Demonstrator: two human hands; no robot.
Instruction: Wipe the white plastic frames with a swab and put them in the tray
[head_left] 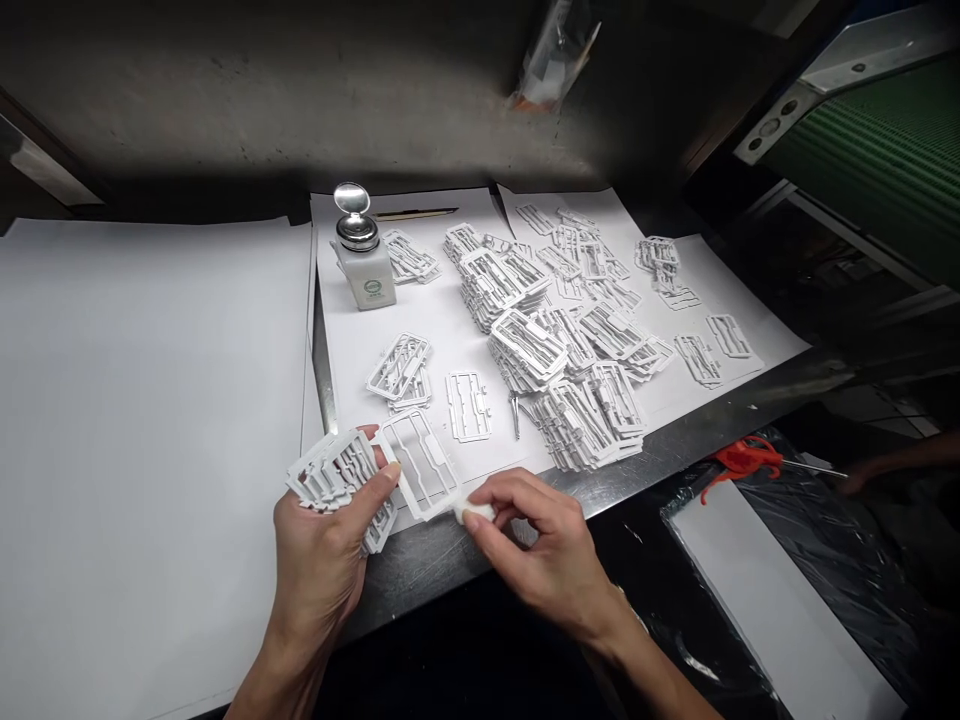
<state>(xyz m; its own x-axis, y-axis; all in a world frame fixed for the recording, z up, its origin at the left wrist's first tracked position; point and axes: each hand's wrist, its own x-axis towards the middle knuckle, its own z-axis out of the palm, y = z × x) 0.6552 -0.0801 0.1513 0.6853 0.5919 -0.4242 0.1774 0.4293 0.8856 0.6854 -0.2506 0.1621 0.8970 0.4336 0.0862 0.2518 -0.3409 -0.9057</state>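
The left fingers point(389, 472) pinch a thin white slotted frame point(452, 487); the right fingers point(474, 520) pinch a soft white pad point(477, 511) at its corner.

Metal bench point(420, 565), covered with white paper sheets point(150, 400). On the center sheet: square dispenser bottle point(369, 275), lid flipped up; thin pointed tool point(416, 213) behind it. Small metal tool point(516, 415) near the front. Flat white frames point(470, 407) lie singly and in overlapping groups; tall, uneven stacks point(525, 350) crowd the middle, with looser frames point(701, 360) to the right.
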